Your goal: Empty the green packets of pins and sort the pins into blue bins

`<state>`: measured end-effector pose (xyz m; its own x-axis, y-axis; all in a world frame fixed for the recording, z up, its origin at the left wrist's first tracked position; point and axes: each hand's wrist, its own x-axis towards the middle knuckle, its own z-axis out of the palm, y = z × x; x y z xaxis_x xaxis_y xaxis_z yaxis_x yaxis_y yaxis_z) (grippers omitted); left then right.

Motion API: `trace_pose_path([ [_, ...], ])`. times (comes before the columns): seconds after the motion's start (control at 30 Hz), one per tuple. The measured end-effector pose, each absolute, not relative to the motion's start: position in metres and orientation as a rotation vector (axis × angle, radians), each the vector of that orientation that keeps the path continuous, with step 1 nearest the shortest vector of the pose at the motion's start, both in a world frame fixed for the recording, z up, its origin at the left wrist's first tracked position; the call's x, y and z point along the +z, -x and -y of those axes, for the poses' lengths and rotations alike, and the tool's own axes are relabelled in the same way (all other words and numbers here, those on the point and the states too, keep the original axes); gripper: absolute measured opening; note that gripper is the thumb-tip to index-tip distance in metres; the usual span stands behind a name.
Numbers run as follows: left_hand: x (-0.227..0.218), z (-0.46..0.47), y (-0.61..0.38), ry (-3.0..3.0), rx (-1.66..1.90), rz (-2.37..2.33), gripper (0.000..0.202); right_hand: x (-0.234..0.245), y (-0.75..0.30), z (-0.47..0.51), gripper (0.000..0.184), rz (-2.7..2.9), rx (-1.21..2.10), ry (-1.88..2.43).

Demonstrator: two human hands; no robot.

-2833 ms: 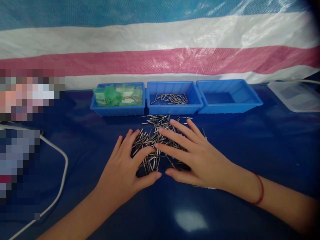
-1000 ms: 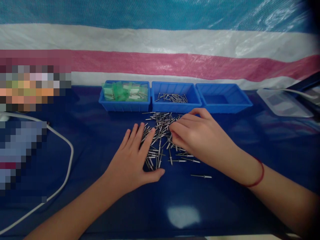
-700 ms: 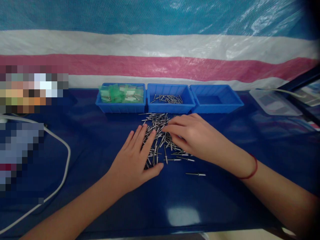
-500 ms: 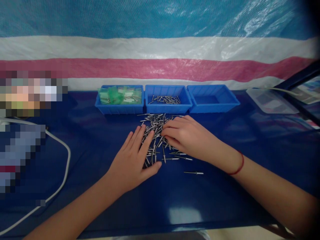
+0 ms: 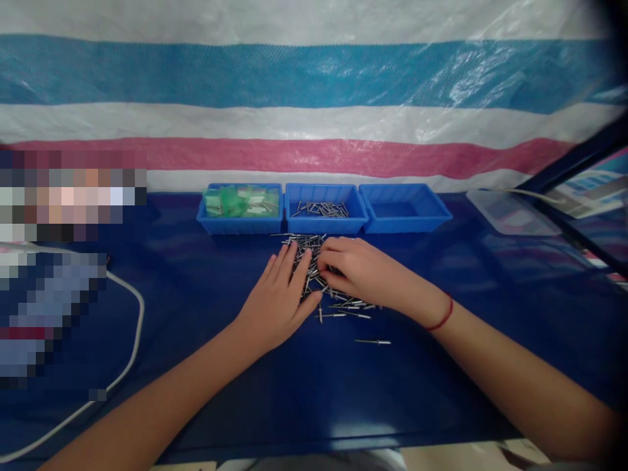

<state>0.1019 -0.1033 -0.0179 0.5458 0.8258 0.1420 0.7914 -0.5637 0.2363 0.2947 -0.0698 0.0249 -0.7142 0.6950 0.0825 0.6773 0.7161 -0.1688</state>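
A pile of silver blind rivets [image 5: 307, 252] lies on the blue table between my hands. My left hand [image 5: 275, 297] rests flat along the pile's left side, its fingers spread and touching the rivets. On the other side, my right hand [image 5: 360, 265] reaches in with curled fingers and the thumb bent toward them. Its fingertips are among the rivets, and what they pinch is hidden. A few rivets lie apart in front of the right hand, one single rivet [image 5: 373, 341] being nearest to me.
Behind the pile stand three blue bins in a row: the left bin [image 5: 240, 226] holds green-tinted bags, the middle bin [image 5: 326, 226] loose rivets, the right bin [image 5: 407, 224] nothing visible. A white cable [image 5: 140, 320] curves at left. A clear plastic lid or tray [image 5: 515, 212] lies at right.
The camera view has tilted up slightly, showing more of the striped sheet. My left hand has shifted inward along the pile, its thumb nearer my right hand. My right hand stays curled at the rivets.
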Motion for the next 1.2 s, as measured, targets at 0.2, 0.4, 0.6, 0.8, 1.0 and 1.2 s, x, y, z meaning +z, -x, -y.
trace_pose_path([
  [0.2,-0.021,0.096,-0.109,-2.592,0.422,-1.389,0.062,0.018,-0.296,0.065,0.009,2.621,0.399,1.195],
  [0.4,-0.017,0.098,-0.108,-2.479,0.686,-1.351,0.051,0.016,-0.299,0.072,0.006,2.435,0.536,1.139],
  [0.6,-0.005,0.102,-0.105,-2.277,1.072,-1.191,0.021,0.011,-0.291,0.088,0.005,2.266,0.500,1.134],
  [0.8,-0.005,0.106,-0.105,-2.090,1.147,-1.202,0.015,0.001,-0.286,0.095,0.012,2.099,0.515,1.203],
  [1.0,0.000,0.108,-0.104,-2.046,1.245,-1.115,0.013,0.005,-0.286,0.099,0.018,2.106,0.592,1.138],
  [1.2,0.002,0.110,-0.104,-1.972,1.290,-1.104,0.014,0.004,-0.285,0.103,0.015,2.063,0.641,1.124],
])
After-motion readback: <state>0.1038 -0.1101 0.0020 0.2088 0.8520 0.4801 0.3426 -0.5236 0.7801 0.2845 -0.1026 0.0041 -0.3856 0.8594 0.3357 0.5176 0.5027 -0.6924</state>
